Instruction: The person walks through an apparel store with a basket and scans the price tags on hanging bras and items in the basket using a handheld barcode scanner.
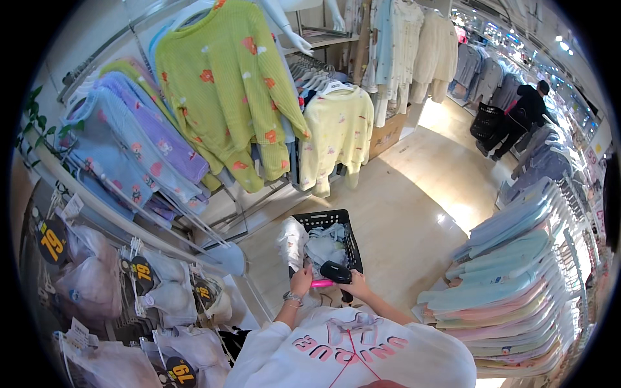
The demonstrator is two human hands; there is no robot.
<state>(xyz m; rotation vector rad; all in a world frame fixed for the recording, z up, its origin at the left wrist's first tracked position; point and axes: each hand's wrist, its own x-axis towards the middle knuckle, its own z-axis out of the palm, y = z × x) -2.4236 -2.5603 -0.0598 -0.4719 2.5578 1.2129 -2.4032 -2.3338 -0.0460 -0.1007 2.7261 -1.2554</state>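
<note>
A black plastic shopping basket [353, 242] is right before me, with a pink handle [321, 283] at its near side. My left hand [301, 281] is closed on the left end of that handle. My right hand [358, 285] is at the handle's other end, holding a black handheld device [336, 272], seemingly a scanner; its fingers are partly hidden. Folded pale blue-grey clothes [326, 247] lie inside the basket. A white patterned garment [292, 240] hangs over the basket's left side.
Hanging pajamas [228, 92] line the left, above a rack of bras [167, 286]. A long rack of pastel clothes [499, 291] runs along the right. Farther down the aisle floor [402, 194], a person in black [521, 114] stands by another black basket [486, 121].
</note>
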